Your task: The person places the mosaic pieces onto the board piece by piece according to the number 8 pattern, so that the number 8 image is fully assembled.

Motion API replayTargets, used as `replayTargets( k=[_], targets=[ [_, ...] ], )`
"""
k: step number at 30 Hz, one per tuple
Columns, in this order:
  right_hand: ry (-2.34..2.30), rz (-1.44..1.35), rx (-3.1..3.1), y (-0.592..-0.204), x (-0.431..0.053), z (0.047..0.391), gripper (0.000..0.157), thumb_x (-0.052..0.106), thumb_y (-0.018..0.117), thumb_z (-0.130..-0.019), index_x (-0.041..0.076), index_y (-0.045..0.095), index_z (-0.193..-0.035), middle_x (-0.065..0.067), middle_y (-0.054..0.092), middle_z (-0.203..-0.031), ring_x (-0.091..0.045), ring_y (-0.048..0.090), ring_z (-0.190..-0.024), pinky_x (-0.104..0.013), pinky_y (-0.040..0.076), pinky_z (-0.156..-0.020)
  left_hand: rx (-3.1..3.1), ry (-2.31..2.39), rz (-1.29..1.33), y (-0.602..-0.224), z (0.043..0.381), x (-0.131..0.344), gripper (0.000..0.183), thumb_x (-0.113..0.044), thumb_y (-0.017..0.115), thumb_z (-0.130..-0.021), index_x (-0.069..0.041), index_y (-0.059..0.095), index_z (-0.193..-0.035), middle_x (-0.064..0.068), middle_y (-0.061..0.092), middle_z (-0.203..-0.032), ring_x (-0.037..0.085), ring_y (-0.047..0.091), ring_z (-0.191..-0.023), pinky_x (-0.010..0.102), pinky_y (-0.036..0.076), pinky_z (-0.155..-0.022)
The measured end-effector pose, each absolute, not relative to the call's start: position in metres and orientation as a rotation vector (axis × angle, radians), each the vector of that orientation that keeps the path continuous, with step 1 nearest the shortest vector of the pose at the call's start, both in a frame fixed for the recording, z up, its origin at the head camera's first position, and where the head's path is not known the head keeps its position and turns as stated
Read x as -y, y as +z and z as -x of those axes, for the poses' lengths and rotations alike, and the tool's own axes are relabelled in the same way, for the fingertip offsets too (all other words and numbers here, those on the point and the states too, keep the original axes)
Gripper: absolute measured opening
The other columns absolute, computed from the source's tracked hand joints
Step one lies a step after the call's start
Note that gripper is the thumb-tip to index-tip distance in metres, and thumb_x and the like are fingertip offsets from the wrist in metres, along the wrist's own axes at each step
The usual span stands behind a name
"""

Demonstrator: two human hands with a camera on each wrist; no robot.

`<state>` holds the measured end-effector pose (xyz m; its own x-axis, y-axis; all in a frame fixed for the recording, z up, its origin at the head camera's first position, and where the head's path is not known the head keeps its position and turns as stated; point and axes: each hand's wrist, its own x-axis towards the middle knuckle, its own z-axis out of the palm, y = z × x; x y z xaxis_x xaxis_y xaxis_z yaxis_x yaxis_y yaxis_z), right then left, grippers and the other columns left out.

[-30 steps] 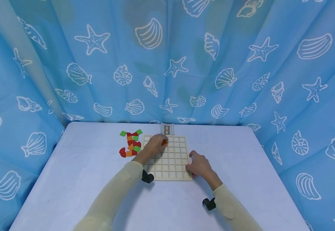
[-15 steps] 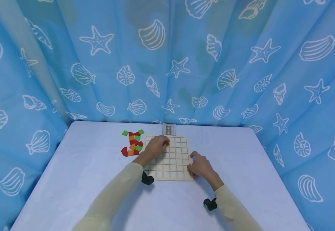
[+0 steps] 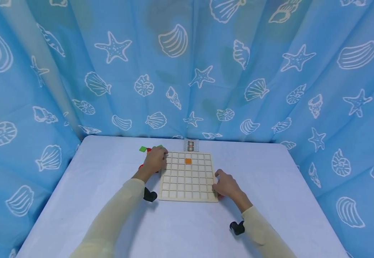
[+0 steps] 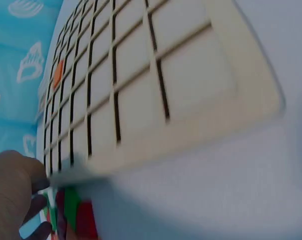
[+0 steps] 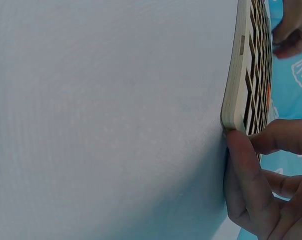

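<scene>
Head view: pinching the board (image 3: 188, 184) near its corner with right grip (image 3: 228, 185), hovering by the tiles (image 3: 143, 149) with left grip (image 3: 154, 160) loosely spread.

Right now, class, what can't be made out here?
Head: some of the coloured pieces, hidden by the left hand.
Head: details on the small card, too small.
Left wrist: part of the grid board, beyond the top edge.
Right wrist: part of the right hand, beyond the right edge.

Two long, plain, pale-yellow sleeves (image 3: 112, 214), each with a small, black, rounded attachment (image 3: 149, 195).
</scene>
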<state>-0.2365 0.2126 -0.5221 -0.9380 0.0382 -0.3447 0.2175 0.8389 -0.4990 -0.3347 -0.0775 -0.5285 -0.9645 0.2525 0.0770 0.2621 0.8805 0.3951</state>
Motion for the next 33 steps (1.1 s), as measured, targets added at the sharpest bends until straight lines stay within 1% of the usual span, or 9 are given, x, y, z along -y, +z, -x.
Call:
replayTargets(
  k=[4,8,12,17,19,22,26,29,33],
  targets=[
    [-0.792,-0.187,-2.700,-0.523,-0.212,0.237,0.053,0.011,0.067,-0.084,0.004,0.045,-0.132,-0.010,0.057,-0.078,-0.019,0.061,-0.053,-0.029,0.050,-0.049,3.055,-0.564,0.322,-0.526,0.334,0.095,0.026,-0.016,0.069,-0.086,-0.004,0.067,-0.109,0.011,0.059,-0.102,0.025,0.054,-0.094,0.039,0.051,-0.085],
    [-0.792,-0.191,-2.694,-0.525,-0.213,0.237,0.052,0.011,0.066,-0.085,0.004,0.045,-0.131,-0.010,0.057,-0.077,-0.019,0.061,-0.054,-0.029,0.050,-0.049,3.152,-0.620,0.259,-0.525,0.335,0.101,0.023,-0.014,0.072,-0.086,-0.003,0.065,-0.104,0.010,0.055,-0.094,0.022,0.051,-0.085,0.033,0.051,-0.077],
    [-0.796,-0.183,-2.697,-0.525,-0.213,0.236,0.052,0.010,0.066,-0.084,0.003,0.045,-0.131,-0.010,0.057,-0.077,-0.019,0.060,-0.053,-0.029,0.050,-0.048,3.196,-0.699,0.217,-0.524,0.334,0.104,0.022,-0.007,0.074,-0.084,-0.004,0.066,-0.104,0.010,0.054,-0.096,0.022,0.052,-0.090,0.031,0.052,-0.077],
    [-0.816,-0.172,-2.684,-0.524,-0.214,0.237,0.053,0.010,0.065,-0.084,0.003,0.044,-0.133,-0.010,0.057,-0.077,-0.020,0.061,-0.054,-0.029,0.050,-0.049,3.199,-0.710,0.196,-0.523,0.332,0.112,0.034,-0.001,0.076,-0.081,-0.003,0.067,-0.114,0.012,0.058,-0.110,0.026,0.052,-0.102,0.036,0.053,-0.086],
    [-0.821,-0.168,-2.670,-0.523,-0.215,0.238,0.054,0.010,0.065,-0.085,0.004,0.043,-0.134,-0.010,0.057,-0.078,-0.020,0.061,-0.055,-0.029,0.051,-0.050,3.198,-0.723,0.188,-0.524,0.332,0.115,0.040,-0.001,0.076,-0.080,-0.003,0.066,-0.119,0.013,0.058,-0.115,0.027,0.050,-0.106,0.038,0.052,-0.088],
    [-0.827,-0.156,-2.655,-0.521,-0.217,0.239,0.055,0.012,0.066,-0.085,0.003,0.042,-0.133,-0.010,0.058,-0.079,-0.020,0.061,-0.057,-0.030,0.051,-0.051,3.194,-0.753,0.214,-0.523,0.332,0.118,0.044,-0.006,0.077,-0.080,-0.003,0.064,-0.122,0.014,0.058,-0.118,0.028,0.050,-0.108,0.039,0.053,-0.088],
    [-0.874,-0.120,-2.683,-0.519,-0.220,0.243,0.059,0.011,0.074,-0.080,0.001,0.047,-0.132,-0.009,0.057,-0.086,-0.020,0.059,-0.066,-0.029,0.050,-0.057,3.186,-0.726,0.303,-0.524,0.333,0.117,0.042,-0.012,0.077,-0.083,-0.004,0.065,-0.122,0.014,0.058,-0.116,0.028,0.051,-0.106,0.038,0.053,-0.087],
    [-0.916,-0.071,-2.723,-0.520,-0.221,0.246,0.066,0.010,0.080,-0.075,0.000,0.049,-0.133,-0.008,0.056,-0.093,-0.020,0.056,-0.075,-0.029,0.049,-0.062,3.190,-0.671,0.342,-0.523,0.333,0.116,0.037,-0.012,0.076,-0.085,-0.005,0.067,-0.120,0.012,0.058,-0.111,0.026,0.051,-0.103,0.036,0.053,-0.085],
    [-0.935,-0.042,-2.755,-0.521,-0.219,0.247,0.073,0.009,0.083,-0.072,-0.001,0.049,-0.135,-0.008,0.056,-0.099,-0.020,0.054,-0.082,-0.029,0.049,-0.067,3.187,-0.614,0.370,-0.520,0.334,0.116,0.031,-0.010,0.075,-0.085,-0.005,0.069,-0.115,0.011,0.058,-0.105,0.025,0.051,-0.100,0.034,0.053,-0.083]
  ],
)
